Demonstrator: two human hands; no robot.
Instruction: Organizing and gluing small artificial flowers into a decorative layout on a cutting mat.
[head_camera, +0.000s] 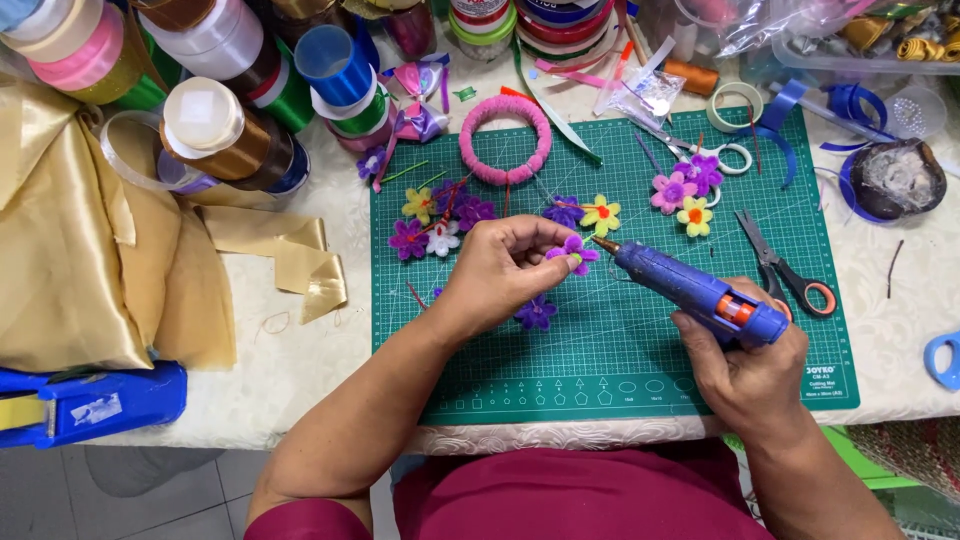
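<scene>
In the head view, a small purple flower made of fuzzy wire with a yellow middle (574, 250) is pinched between the fingertips of the left hand (505, 268). The flower is held just above the green cutting mat with white grid lines (600, 350). A blue plastic glue gun with an orange trigger (690, 290) is gripped in the closed right hand (752, 372). The brown tip of the glue gun is pointed at the purple flower and is just beside it; whether they touch cannot be told.

Another purple fuzzy flower (536, 313) is seen lying on the mat, just under the left hand. A pink ring wrapped in fuzzy yarn (505, 139) is laid at the top of the mat. More little flowers in yellow, purple, pink and white (437, 220) are spread out below the ring. A second small bunch of pink and yellow flowers (686, 196) is placed on the right part of the mat.

Black scissors with orange handles (785, 268) are laid near the right edge of the mat. Rolls of shiny ribbon in many colours (230, 130) are piled at the top left of the table. A gold satin cloth (80, 250) is spread on the left side. A big blue tape holder (95, 403) is seen at the bottom left.
</scene>
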